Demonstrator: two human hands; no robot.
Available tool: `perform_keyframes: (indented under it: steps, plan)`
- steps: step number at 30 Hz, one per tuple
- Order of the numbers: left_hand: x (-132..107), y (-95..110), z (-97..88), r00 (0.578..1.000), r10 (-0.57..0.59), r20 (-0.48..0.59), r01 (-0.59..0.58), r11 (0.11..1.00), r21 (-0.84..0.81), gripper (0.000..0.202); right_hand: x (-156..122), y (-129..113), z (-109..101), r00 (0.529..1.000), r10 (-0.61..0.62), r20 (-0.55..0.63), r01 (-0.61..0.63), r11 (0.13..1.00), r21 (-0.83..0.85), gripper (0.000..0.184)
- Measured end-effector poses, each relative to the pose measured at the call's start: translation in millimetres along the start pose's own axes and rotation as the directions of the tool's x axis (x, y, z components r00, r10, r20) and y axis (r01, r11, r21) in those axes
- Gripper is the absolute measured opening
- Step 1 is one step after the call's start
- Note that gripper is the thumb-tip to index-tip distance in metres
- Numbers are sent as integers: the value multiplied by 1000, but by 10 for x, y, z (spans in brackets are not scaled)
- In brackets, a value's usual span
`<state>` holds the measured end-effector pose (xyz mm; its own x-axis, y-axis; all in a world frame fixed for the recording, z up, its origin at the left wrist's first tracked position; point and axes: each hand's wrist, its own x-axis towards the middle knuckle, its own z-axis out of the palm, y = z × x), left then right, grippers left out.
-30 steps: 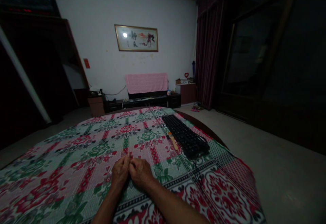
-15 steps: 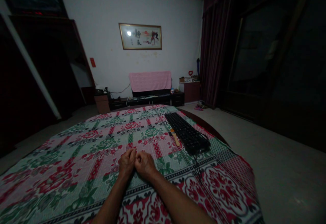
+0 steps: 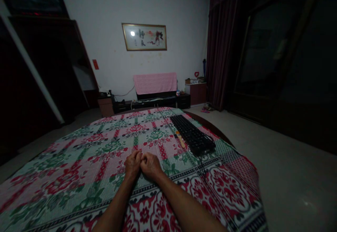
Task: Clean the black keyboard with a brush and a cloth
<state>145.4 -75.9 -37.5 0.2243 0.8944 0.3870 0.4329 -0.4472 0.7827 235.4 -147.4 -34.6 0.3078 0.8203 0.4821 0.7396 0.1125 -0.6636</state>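
Note:
My left hand point(image 3: 133, 162) and my right hand point(image 3: 151, 165) rest together near the middle of the patterned tablecloth point(image 3: 110, 161). Both are closed with curled fingers, and their knuckle sides touch or nearly touch. Nothing shows in either of them. To the right of my right hand lies a small brush point(image 3: 180, 139) with a pale handle and a dark tip. Just beyond the brush a black keyboard point(image 3: 192, 135) lies at a slant, its cable point(image 3: 202, 167) bundled at the near end and trailing over the cloth.
The round table's dark edge point(image 3: 210, 123) shows past the cloth at the right. Against the far wall stand a low black cabinet point(image 3: 158, 102) and a screen under a pink cloth point(image 3: 155, 83). A dark red curtain point(image 3: 221, 49) hangs at the right.
The view has shifted very slightly. My hands stay closed and together in nearly the same spot, and the keyboard and brush lie as before.

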Motion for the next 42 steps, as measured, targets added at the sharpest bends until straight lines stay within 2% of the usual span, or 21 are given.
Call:
perform_keyframes:
  steps: [8, 16, 19, 23, 35, 42]
  plan:
    - [-7, 16, -10, 1000, 7, 1, -7, 1000, -20, 40, 10, -9, -7, 1000, 30, 9, -30, 999, 12, 14]
    - [-11, -33, -36, 996, 14, 90, 5, 979, -206, 38, 1, 34, -4, 999, -40, -26, 42, 996, 79, 13]
    - [-9, -48, -32, 996, -30, 89, 48, 978, -201, 41, -2, 24, -22, 998, -54, -29, 56, 995, 78, 13]
    - [-11, -22, -47, 994, -89, 64, 98, 982, -160, 44, 2, -9, -59, 999, -42, 26, 41, 998, 55, 11]
    - [-6, -35, -46, 994, -71, 84, 87, 975, -203, 43, 12, 33, -27, 999, -30, 44, 30, 999, 13, 11]
    - [-2, -36, -41, 994, -63, 91, 82, 973, -217, 45, 15, 4, -65, 999, 24, 40, -28, 994, 104, 12]
